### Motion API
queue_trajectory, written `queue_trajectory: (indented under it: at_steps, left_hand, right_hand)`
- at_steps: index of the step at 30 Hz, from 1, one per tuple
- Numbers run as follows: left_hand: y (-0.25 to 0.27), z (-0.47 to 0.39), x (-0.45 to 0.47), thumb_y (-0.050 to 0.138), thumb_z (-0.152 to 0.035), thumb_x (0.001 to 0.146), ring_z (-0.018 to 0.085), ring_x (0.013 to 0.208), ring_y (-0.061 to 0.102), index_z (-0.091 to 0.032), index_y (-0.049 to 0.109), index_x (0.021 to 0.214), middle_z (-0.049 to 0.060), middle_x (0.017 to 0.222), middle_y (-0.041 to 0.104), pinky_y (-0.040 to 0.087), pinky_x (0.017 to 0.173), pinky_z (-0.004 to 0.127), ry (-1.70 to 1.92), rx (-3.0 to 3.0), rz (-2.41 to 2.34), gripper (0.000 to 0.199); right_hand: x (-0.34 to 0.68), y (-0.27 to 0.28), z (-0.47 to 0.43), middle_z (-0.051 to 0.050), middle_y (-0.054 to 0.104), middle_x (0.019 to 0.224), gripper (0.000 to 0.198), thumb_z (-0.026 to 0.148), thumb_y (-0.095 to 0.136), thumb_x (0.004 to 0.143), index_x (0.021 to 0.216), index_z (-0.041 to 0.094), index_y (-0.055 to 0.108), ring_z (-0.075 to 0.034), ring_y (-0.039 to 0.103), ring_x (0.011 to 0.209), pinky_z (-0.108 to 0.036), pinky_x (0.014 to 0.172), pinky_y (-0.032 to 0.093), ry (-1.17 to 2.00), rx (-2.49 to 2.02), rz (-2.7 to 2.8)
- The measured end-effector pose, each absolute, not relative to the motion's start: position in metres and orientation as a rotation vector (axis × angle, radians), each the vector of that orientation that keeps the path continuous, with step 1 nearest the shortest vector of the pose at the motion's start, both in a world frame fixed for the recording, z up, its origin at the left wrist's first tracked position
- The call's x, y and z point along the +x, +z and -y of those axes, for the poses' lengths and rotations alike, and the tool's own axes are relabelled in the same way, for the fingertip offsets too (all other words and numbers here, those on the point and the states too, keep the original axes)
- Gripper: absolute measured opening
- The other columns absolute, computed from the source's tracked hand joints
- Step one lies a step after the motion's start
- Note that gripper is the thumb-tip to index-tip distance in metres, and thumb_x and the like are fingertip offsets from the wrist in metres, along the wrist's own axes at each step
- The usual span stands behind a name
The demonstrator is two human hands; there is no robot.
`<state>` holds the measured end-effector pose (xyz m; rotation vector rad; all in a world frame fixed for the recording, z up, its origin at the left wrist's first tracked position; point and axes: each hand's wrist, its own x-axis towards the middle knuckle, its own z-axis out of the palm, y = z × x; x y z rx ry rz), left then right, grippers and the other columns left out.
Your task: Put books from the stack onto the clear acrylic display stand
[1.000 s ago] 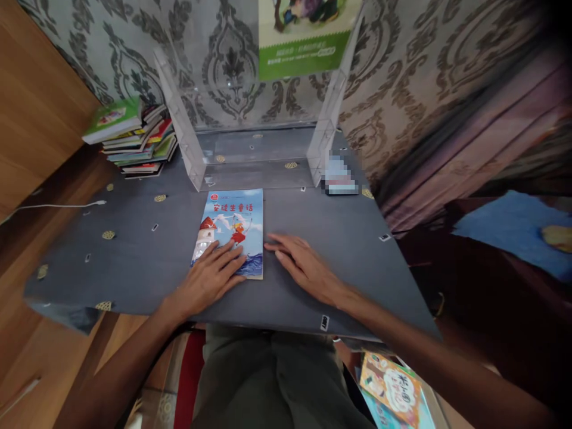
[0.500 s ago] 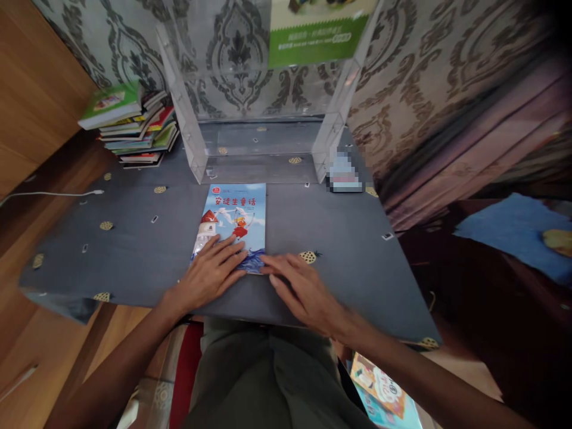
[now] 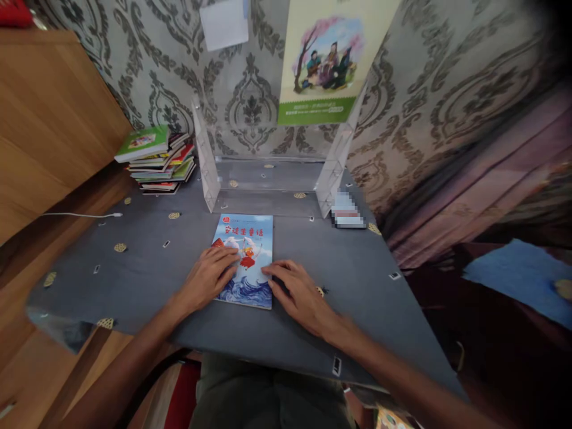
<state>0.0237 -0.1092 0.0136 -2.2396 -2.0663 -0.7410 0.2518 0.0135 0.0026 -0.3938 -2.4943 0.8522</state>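
A blue picture book with red Chinese characters on its cover lies flat and closed in front of me. My left hand rests over the book's left side, its fingers stretched across part of the cover picture. At the right edge, my right hand has its fingertips on the cover's margin and its thumb beside the edge. Neither hand is wrapped round the book. Under both lies a dark grey tablecloth with pineapple prints.
Behind the book stands a clear acrylic shelf. A stack of books is at the back left, near a white cable. To the shelf's right sits a blurred-out object. A green-bottomed poster hangs above.
The view has tilted upward, showing more wall. My left hand has shifted from the lower cover to the book's left side, and my right hand has moved up along the right edge.
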Motion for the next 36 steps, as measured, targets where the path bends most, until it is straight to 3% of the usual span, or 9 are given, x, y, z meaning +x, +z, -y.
queue_trajectory:
  at_steps: [4, 8, 12, 16, 21, 26, 30, 36]
  left_hand:
    - [0.003, 0.093, 0.004, 0.049, -0.026, 0.098, 0.026, 0.123, 0.059, -0.020, 0.066, 0.123, 0.011, 0.133, 0.065, 0.047, 0.105, 0.048, -0.739, -2.042, 2.240, 0.030]
    - [-0.006, 0.083, -0.008, 0.049, -0.029, 0.096, 0.031, 0.126, 0.055, -0.019, 0.063, 0.128, 0.015, 0.137, 0.060, 0.044, 0.106, 0.052, -0.701, -1.829, 2.385, 0.036]
    - [-0.008, 0.080, -0.011, 0.049, -0.031, 0.095, 0.031, 0.125, 0.056, -0.019, 0.061, 0.129, 0.014, 0.131, 0.064, 0.044, 0.106, 0.050, -0.819, -1.792, 2.438, 0.038]
    - [-0.004, 0.078, -0.014, 0.057, -0.029, 0.088, 0.029, 0.113, 0.064, -0.020, 0.063, 0.124, 0.012, 0.119, 0.071, 0.048, 0.100, 0.045, -1.206, -1.679, 2.553, 0.038]
    - [0.001, 0.073, -0.019, 0.067, -0.027, 0.078, 0.023, 0.106, 0.069, -0.018, 0.066, 0.109, 0.010, 0.113, 0.073, 0.054, 0.090, 0.032, -2.173, -1.325, 2.531, 0.032]
    - [0.009, 0.066, -0.011, 0.075, -0.020, 0.072, 0.015, 0.063, 0.069, -0.016, 0.063, 0.104, 0.003, 0.085, 0.074, 0.056, 0.059, 0.025, -2.849, -0.519, 2.606, 0.035]
    - [0.015, 0.060, 0.000, 0.078, -0.017, 0.073, 0.016, 0.057, 0.069, -0.014, 0.064, 0.091, 0.003, 0.074, 0.072, 0.057, 0.055, 0.026, -3.054, -0.311, 2.637, 0.023]
    - [0.011, 0.055, 0.008, 0.078, -0.025, 0.078, 0.015, 0.055, 0.069, -0.017, 0.063, 0.103, 0.001, 0.076, 0.073, 0.058, 0.055, 0.025, -3.024, -0.075, 2.515, 0.030]
  right_hand:
    - [0.227, 0.001, -0.035, -0.014, 0.070, 0.116, 0.032, 0.022, 0.048, 0.097, 0.125, 0.017, 0.063, -0.028, 0.061, 0.113, -0.048, 0.094, 0.052, 0.738, -0.536, 2.539]
    - [0.212, -0.006, -0.042, -0.017, 0.064, 0.132, 0.036, 0.023, 0.049, 0.095, 0.128, 0.014, 0.061, -0.031, 0.053, 0.129, -0.051, 0.102, 0.047, 0.595, -0.598, 2.583]
    - [0.208, -0.014, -0.036, -0.018, 0.055, 0.146, 0.039, 0.023, 0.045, 0.097, 0.132, 0.014, 0.060, -0.032, 0.043, 0.142, -0.053, 0.109, 0.041, 0.466, -0.623, 2.616]
    - [0.208, -0.018, -0.031, -0.018, 0.053, 0.149, 0.041, 0.023, 0.044, 0.098, 0.136, 0.015, 0.058, -0.032, 0.041, 0.144, -0.054, 0.111, 0.041, 0.423, -0.625, 2.638]
    - [0.209, -0.020, -0.035, -0.020, 0.054, 0.147, 0.042, 0.022, 0.042, 0.099, 0.136, 0.012, 0.058, -0.033, 0.041, 0.144, -0.055, 0.111, 0.042, 0.438, -0.576, 2.625]
    - [0.211, -0.022, -0.037, -0.019, 0.053, 0.148, 0.042, 0.025, 0.041, 0.100, 0.137, 0.014, 0.057, -0.032, 0.041, 0.144, -0.055, 0.113, 0.042, 0.475, -0.514, 2.599]
    - [0.212, -0.021, -0.035, -0.021, 0.051, 0.149, 0.044, 0.033, 0.042, 0.102, 0.137, 0.012, 0.057, -0.033, 0.038, 0.146, -0.056, 0.115, 0.041, 0.527, -0.525, 2.585]
    - [0.212, -0.026, -0.035, -0.023, 0.045, 0.154, 0.057, 0.045, 0.038, 0.103, 0.143, 0.007, 0.051, -0.033, 0.032, 0.149, -0.054, 0.119, 0.035, 0.625, -0.560, 2.567]
